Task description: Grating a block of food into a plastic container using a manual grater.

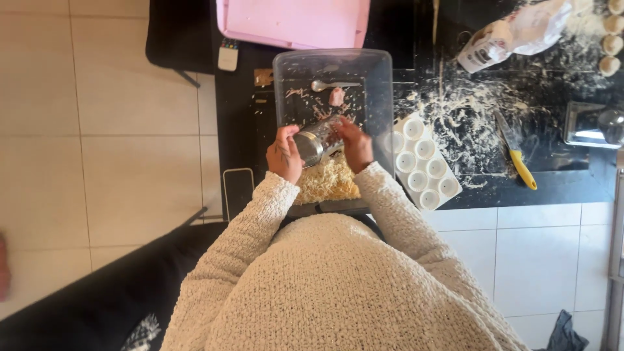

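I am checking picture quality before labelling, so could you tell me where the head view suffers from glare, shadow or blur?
Head view: daylight glare whitens the floor tiles at left; the clear tub shows soft reflections; the metal grater between the left hand and right hand gleams and looks slightly blurred; the black counter stays dark; wide-lens bending shows at the edges.

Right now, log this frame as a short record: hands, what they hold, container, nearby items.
left hand: grips the near end of a metal grater
right hand: on the grater's far side
container: clear plastic tub, grated shreds piled at its near end
also in tub: spoon
right of tub: white egg tray, yellow-handled knife, flour-dusted black counter
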